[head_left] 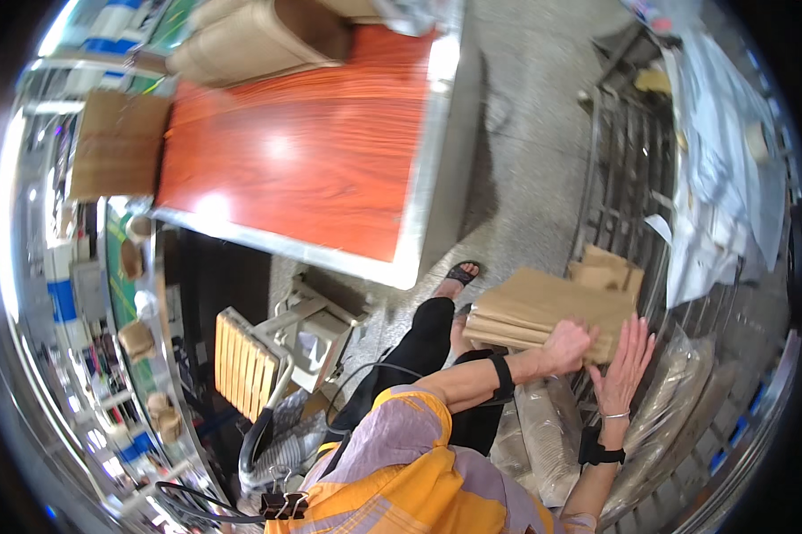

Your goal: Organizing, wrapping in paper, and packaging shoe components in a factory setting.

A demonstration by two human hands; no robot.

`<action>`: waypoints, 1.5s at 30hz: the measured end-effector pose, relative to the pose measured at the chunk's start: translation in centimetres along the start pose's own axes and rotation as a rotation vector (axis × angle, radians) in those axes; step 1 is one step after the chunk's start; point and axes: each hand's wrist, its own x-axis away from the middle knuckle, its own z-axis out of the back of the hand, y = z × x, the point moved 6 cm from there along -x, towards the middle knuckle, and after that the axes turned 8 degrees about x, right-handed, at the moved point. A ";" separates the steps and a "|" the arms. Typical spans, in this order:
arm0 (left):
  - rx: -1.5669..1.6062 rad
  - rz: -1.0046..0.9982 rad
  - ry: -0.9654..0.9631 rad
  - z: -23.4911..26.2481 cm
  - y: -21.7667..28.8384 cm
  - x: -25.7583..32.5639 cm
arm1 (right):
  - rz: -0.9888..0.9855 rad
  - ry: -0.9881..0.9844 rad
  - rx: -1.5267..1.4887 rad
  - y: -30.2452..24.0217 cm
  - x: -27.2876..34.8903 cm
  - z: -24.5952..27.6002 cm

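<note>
Brown paper stack (539, 307): before you, by slatted bench (628, 169) | Your left hand (568, 346): curled at near edge, grip unclear, likely steadying | Your right hand (621, 369): apart, spread at right end, perhaps bracing

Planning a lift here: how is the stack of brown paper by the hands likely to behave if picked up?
The brown paper stack would probably bend, since its layers look thin. Those layers may slide or fan apart, as their edges show separately at the left end. Rolling seems unlikely: it lies flat.
</note>
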 end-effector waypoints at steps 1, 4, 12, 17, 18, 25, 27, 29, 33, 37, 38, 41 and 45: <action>-0.018 -0.003 0.034 1.3 1.2 0.9 | 0.035 -0.170 0.055 -0.6 0.1 0.2; -0.042 -0.077 -0.183 3.7 3.8 3.7 | 0.111 -0.327 0.132 -3.0 2.5 0.8; -0.091 -0.282 -0.319 14.2 10.0 16.6 | 0.209 -0.235 0.031 -15.7 8.0 8.8; -0.190 -0.252 -0.083 23.2 11.8 24.2 | 0.394 -0.152 0.114 -25.0 7.9 15.3; -0.206 -0.195 -0.048 25.6 12.1 25.7 | 0.435 -0.142 0.133 -26.8 7.1 16.7; 0.147 -0.076 1.395 43.8 8.0 45.0 | 0.696 -0.052 0.219 -40.0 1.3 27.7; 0.748 0.172 1.878 40.6 -3.3 50.5 | 0.753 -0.005 0.252 -43.7 -0.3 29.8; 1.244 0.506 1.698 35.8 -10.4 51.8 | 0.787 0.068 0.285 -46.4 -2.0 32.0; 1.931 0.221 1.148 32.4 -11.2 47.1 | 0.745 -0.043 0.144 -49.6 -6.8 34.3; 1.806 -0.053 1.161 40.8 -9.2 43.8 | 0.584 -0.249 -0.116 -49.2 -12.1 32.2; 1.796 0.033 1.204 42.1 -10.5 43.6 | 0.530 -0.320 -0.266 -48.3 -13.8 30.9; 1.660 0.010 1.304 48.0 -13.8 43.9 | 0.415 -0.435 -0.537 -45.0 -18.4 24.6; 1.162 0.390 1.460 57.3 -13.2 41.7 | 0.172 -0.495 -0.914 -40.4 -21.4 13.6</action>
